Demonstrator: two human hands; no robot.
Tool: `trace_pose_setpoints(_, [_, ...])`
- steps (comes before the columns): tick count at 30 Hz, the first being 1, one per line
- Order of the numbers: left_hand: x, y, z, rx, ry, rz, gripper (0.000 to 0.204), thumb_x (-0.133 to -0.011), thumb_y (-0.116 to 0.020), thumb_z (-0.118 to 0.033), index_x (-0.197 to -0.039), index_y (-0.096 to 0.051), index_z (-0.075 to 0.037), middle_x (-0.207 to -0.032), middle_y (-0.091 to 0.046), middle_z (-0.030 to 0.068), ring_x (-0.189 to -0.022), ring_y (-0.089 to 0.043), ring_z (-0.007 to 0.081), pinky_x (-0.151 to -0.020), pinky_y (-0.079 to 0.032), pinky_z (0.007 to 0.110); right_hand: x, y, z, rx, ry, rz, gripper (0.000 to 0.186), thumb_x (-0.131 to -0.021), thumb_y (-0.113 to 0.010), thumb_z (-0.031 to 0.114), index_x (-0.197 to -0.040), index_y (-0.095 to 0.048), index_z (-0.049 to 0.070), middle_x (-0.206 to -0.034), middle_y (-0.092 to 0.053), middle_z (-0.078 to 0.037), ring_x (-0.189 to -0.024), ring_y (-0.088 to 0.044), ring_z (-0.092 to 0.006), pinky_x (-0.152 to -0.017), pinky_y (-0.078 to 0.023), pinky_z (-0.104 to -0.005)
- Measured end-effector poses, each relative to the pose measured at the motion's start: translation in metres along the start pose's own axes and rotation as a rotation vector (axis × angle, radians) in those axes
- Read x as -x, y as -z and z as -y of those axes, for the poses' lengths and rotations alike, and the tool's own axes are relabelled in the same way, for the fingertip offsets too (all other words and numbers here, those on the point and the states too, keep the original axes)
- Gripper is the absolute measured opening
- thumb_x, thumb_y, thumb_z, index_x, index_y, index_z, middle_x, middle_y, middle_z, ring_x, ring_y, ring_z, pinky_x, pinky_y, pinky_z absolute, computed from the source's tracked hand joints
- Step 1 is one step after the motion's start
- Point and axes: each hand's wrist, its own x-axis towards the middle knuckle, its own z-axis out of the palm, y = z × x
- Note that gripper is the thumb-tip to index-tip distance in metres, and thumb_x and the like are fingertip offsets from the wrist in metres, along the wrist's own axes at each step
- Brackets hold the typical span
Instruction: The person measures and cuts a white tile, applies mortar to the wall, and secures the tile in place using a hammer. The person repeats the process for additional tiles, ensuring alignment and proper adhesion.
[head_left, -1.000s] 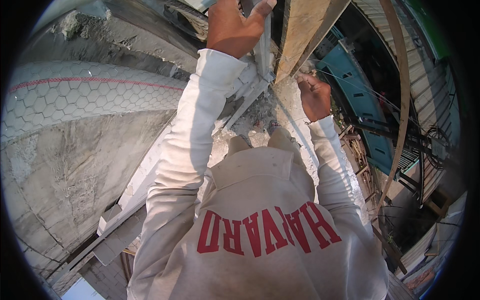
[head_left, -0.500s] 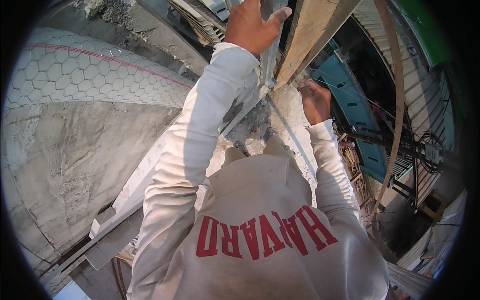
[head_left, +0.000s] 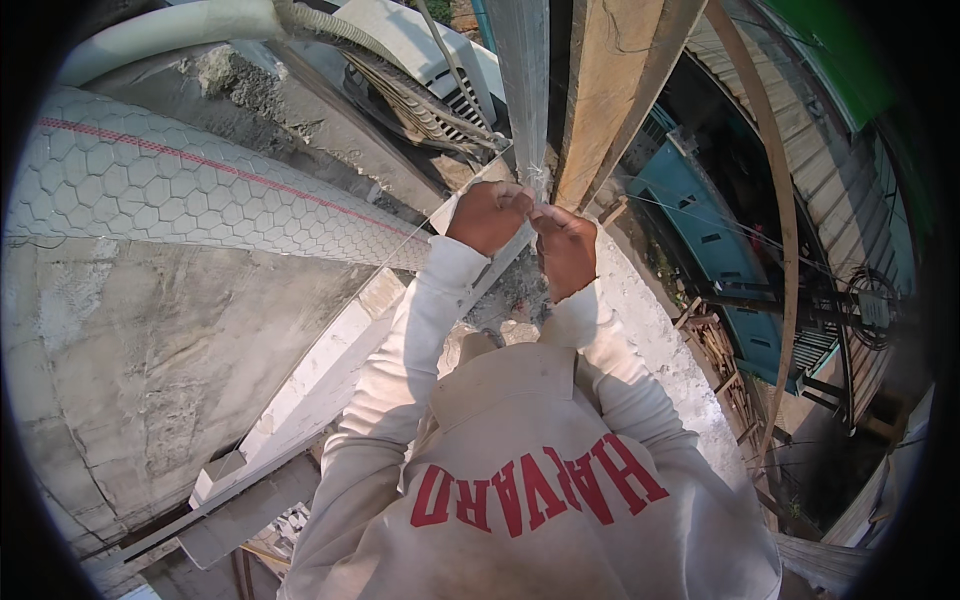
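My left hand point(head_left: 487, 217) and my right hand point(head_left: 567, 250) meet in front of me at the near face of a grey post point(head_left: 523, 90). Both are closed, with thumbs and fingertips pinched close together. Thin, pale strands point(head_left: 537, 176) show on the post just above the fingertips. Whatever sits between the fingers is too small to make out. A wooden beam point(head_left: 610, 90) rises right beside the post, just beyond my right hand.
On the left, hexagonal wire mesh point(head_left: 190, 185) covers a curved surface above a concrete slab point(head_left: 190, 350). A pale pipe point(head_left: 180, 35) crosses the far left. Below on the right lie a blue-green panel point(head_left: 700, 210), a curved strip point(head_left: 785, 200) and corrugated roofing point(head_left: 810, 130).
My left hand has come down from high on the post, and my right hand has moved left to meet it. My view has shifted, showing more of the far side.
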Motion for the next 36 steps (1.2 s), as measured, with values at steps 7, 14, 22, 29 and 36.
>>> trace_pose_setpoints(7, [-0.026, -0.002, 0.019, 0.396, 0.125, 0.040, 0.026, -0.097, -0.063, -0.019, -0.096, -0.075, 0.005, -0.090, -0.073, 0.0076, -0.076, -0.066, 0.0130, -0.068, -0.050, 0.026, -0.006, -0.021, -0.005, 0.165, 0.109, 0.121, 0.025, -0.097, -0.060, 0.015, -0.102, -0.075, -0.005, -0.069, -0.069, -0.007, -0.060, -0.060, -0.0150, -0.062, -0.048, -0.0309])
trace_pose_setpoints(14, [-0.049, 0.056, 0.003, 0.659, 0.351, -0.062, 0.017, -0.095, -0.063, -0.014, -0.096, -0.070, 0.001, -0.067, -0.050, -0.0018, -0.050, -0.041, 0.0091, -0.045, -0.031, 0.027, -0.060, 0.020, 0.029, 0.058, 0.263, -0.006, 0.035, -0.102, -0.059, 0.024, -0.114, -0.074, -0.005, -0.098, -0.075, -0.014, -0.092, -0.069, -0.0220, -0.087, -0.054, -0.0349])
trace_pose_setpoints(22, [-0.116, 0.055, 0.008, 0.039, 0.200, -0.269, 0.022, -0.088, -0.066, -0.020, -0.091, -0.071, 0.001, -0.064, -0.062, 0.0138, -0.054, -0.057, 0.0290, -0.056, -0.044, 0.041, -0.166, 0.009, 0.077, -0.227, -0.097, 0.470, 0.039, -0.101, -0.053, 0.022, -0.120, -0.068, -0.008, -0.115, -0.072, -0.013, -0.113, -0.064, -0.0215, -0.106, -0.043, -0.0338])
trace_pose_setpoints(29, [-0.184, 0.077, 0.014, -0.681, -0.130, -0.110, 0.030, -0.083, -0.073, -0.025, -0.104, -0.078, -0.003, -0.109, -0.075, 0.0212, -0.102, -0.071, 0.0398, -0.090, -0.057, 0.044, -0.214, -0.013, 0.043, -0.206, -0.239, 0.677, 0.031, -0.099, -0.058, 0.019, -0.118, -0.069, -0.003, -0.108, -0.073, -0.015, -0.093, -0.071, -0.0243, -0.086, -0.056, -0.0363])
trace_pose_setpoints(36, [-0.165, 0.090, -0.032, -0.730, -0.459, 0.040, 0.035, -0.099, -0.056, -0.023, -0.122, -0.068, -0.001, -0.125, -0.069, 0.0223, -0.115, -0.065, 0.0389, -0.099, -0.052, 0.043, -0.255, 0.001, -0.014, 0.543, 0.370, 0.443, 0.030, -0.094, -0.060, 0.015, -0.112, -0.073, -0.005, -0.100, -0.075, -0.012, -0.096, -0.069, -0.0230, -0.086, -0.052, -0.0340])
